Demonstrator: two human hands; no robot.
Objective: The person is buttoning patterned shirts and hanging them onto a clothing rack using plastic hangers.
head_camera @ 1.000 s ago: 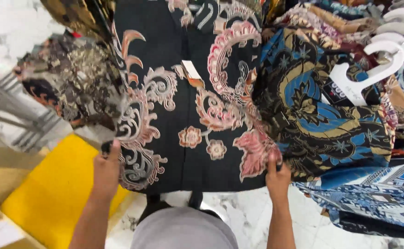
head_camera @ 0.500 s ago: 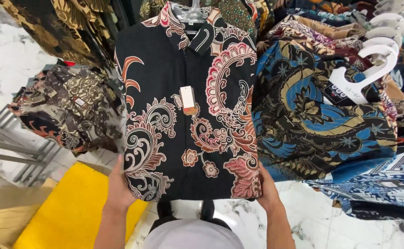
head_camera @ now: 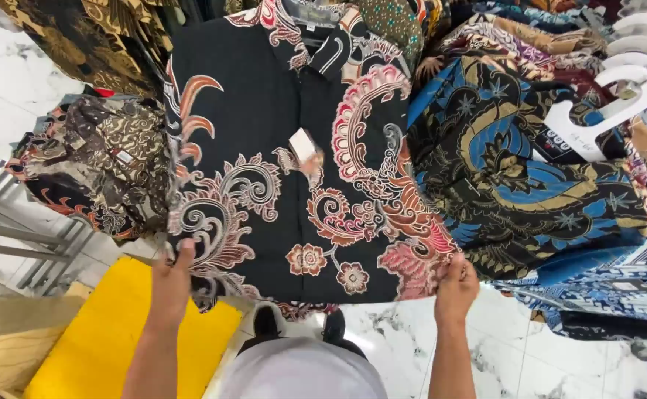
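Hanging spread out in front of the person, the black long-sleeved batik shirt with red, pink and cream scrollwork (head_camera: pixel 301 170) fills the middle of the head view, its collar at the top and its hem pulled wide at the bottom. The left hand (head_camera: pixel 172 277) is clamped on the lower left corner of the hem, thumb over the cloth; the right hand (head_camera: pixel 456 284) pinches the lower right corner, so the two hands are well apart and hold the front panel taut. A small pale paper tag (head_camera: pixel 303 145) dangles near the button line.

To the right hangs a blue and black batik shirt with gold swirls (head_camera: pixel 515 170) on a white plastic hanger (head_camera: pixel 597 111), touching the black one. To the left hangs a brown and cream patterned shirt (head_camera: pixel 102 170), above a grey metal rack (head_camera: pixel 28 236). Below lie a yellow flat board (head_camera: pixel 102 340) and white marble floor (head_camera: pixel 412 347).

Judging from the taut stretch, a harder pull could slip the shirt off its hanger or strain the button line, and the tag could snag on the neighbouring shirt.
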